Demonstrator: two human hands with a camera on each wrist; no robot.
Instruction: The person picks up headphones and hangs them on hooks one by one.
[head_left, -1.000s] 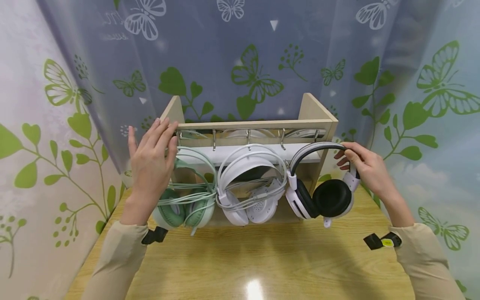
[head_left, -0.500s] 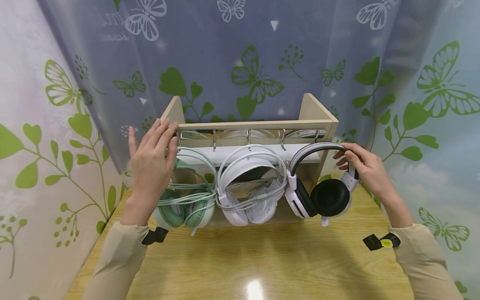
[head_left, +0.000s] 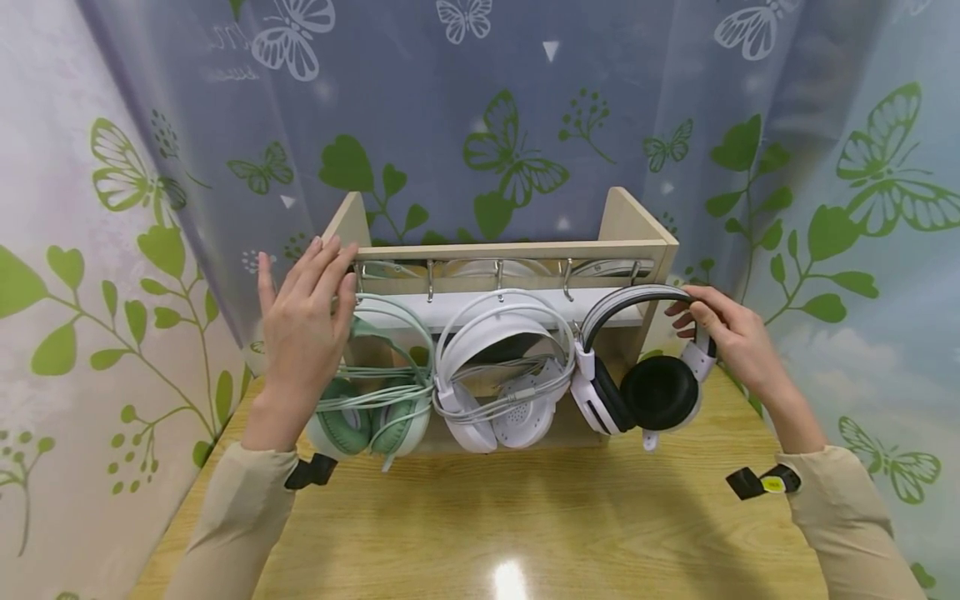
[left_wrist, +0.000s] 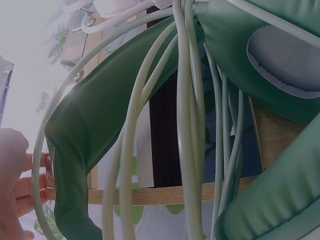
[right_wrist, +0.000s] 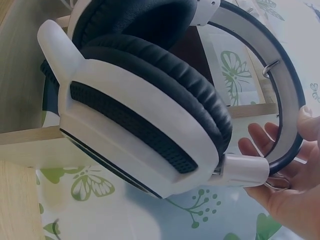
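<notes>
In the head view my left hand (head_left: 303,321) rests on the left end of a wooden rack (head_left: 517,250), fingers extended over its top. Right below it hang green headphones (head_left: 375,408) with a pale cable wound round them; their green headband (left_wrist: 115,95) fills much of the left wrist view. My right hand (head_left: 731,333) holds the headband of white-and-black headphones (head_left: 600,396) at the rack's right end. From the right wrist view, thumb and fingers lie around that headband (right_wrist: 287,100), near a white slider joint (right_wrist: 245,170). A hook passes inside the band.
White headphones (head_left: 517,408) with a wrapped cable hang in the middle of the rack. Several metal hooks (head_left: 567,279) line its front. The rack stands on a wood-grain table (head_left: 465,517), with a patterned curtain (head_left: 420,108) behind and at both sides.
The right earcup of the white-and-black headphones has shifted slightly left and up, with my right hand still on the headband. My left hand has stayed in place.
</notes>
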